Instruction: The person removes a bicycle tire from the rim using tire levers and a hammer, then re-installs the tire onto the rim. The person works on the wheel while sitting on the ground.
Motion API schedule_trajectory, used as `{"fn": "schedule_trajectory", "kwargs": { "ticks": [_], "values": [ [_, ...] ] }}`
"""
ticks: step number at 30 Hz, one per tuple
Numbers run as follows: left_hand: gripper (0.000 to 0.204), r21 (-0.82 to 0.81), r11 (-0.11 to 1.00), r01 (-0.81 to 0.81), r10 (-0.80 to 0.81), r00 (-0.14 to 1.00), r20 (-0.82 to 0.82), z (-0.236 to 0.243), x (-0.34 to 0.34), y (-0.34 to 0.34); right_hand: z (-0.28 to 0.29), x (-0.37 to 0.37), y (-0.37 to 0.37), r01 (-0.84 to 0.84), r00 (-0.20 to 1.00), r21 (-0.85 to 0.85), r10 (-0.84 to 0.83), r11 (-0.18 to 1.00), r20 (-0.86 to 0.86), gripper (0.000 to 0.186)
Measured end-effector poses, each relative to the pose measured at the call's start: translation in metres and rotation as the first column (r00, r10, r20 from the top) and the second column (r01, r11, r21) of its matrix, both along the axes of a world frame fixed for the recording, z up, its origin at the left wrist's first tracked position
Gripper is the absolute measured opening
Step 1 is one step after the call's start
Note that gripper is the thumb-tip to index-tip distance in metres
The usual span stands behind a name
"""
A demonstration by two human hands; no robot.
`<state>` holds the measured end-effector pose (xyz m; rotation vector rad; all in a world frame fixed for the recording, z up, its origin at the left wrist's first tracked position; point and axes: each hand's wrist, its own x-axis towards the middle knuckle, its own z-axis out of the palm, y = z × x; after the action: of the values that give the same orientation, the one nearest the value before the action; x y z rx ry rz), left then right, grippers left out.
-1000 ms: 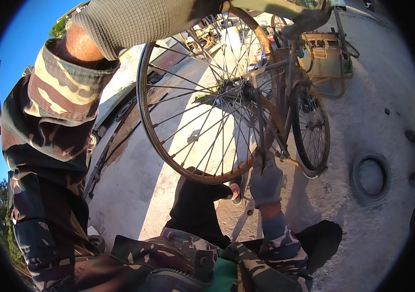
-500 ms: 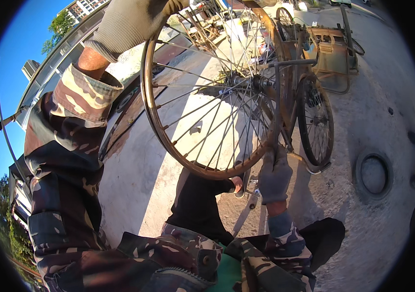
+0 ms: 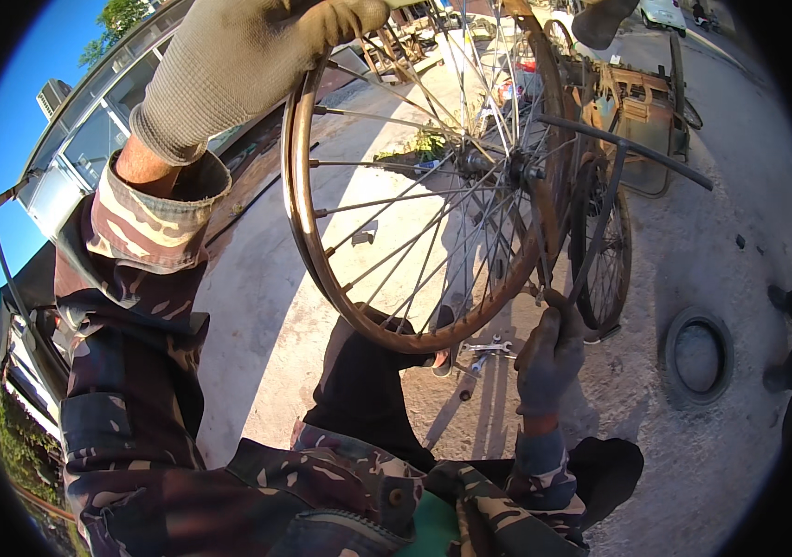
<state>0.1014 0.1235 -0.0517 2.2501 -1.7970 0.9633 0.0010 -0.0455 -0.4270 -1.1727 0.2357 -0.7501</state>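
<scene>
My left hand (image 3: 238,70), in a grey knitted glove, grips the upper left of a rusty spoked wheel (image 3: 298,200) with no tyre on its rim. The wheel stands before me, its hub (image 3: 479,162) facing slightly right. My right hand (image 3: 546,357), gloved in darker grey, is closed below the rim's lower right. From it a T-handle wrench (image 3: 600,218) slants up, its crossbar to the right of the hub and apart from the axle end. How the right fingers wrap the wrench's lower end is partly hidden.
Behind stands a rusty cart frame (image 3: 642,102) with a tyred wheel (image 3: 605,251) nearer me. A loose tyre (image 3: 697,357) lies at right. Open-ended wrenches (image 3: 493,347) lie on the ground by my foot. A dark grey rounded shape (image 3: 603,23) at the top is unclear.
The T-handle wrench has swung right, its crossbar moving from across the hub to beyond it. My right hand has shifted slightly right and down. My left hand keeps its hold on the rim.
</scene>
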Motion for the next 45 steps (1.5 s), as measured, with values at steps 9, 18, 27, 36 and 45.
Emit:
{"fn": "schedule_trajectory", "kwargs": {
  "ticks": [9,18,27,36,45],
  "values": [
    [0.071,-0.12,0.978,-0.169,0.088,0.865,-0.494,-0.032,-0.075,0.045,0.003,0.005,0.004,-0.103,0.991,0.15,0.088,0.983,0.101,0.027],
    [0.075,-0.291,0.945,-0.148,0.064,0.958,-0.281,-0.029,-0.065,0.054,0.008,-0.002,-0.003,-0.079,0.997,0.016,0.078,0.997,0.029,0.027],
    [0.064,-0.298,0.943,-0.151,0.055,0.95,-0.308,-0.031,-0.061,0.055,0.014,-0.004,-0.001,-0.006,0.998,-0.108,0.012,0.994,0.055,0.029],
    [0.062,-0.339,0.921,-0.193,0.054,0.923,-0.382,-0.046,-0.064,0.062,0.007,-0.005,-0.002,-0.141,0.988,0.061,0.137,0.988,0.065,0.029],
    [0.069,-0.39,0.896,-0.212,0.035,0.91,-0.412,-0.067,-0.066,0.072,0.006,-0.006,-0.002,-0.111,0.994,0.108,0.109,0.988,0.027,0.027]
  ]
}}
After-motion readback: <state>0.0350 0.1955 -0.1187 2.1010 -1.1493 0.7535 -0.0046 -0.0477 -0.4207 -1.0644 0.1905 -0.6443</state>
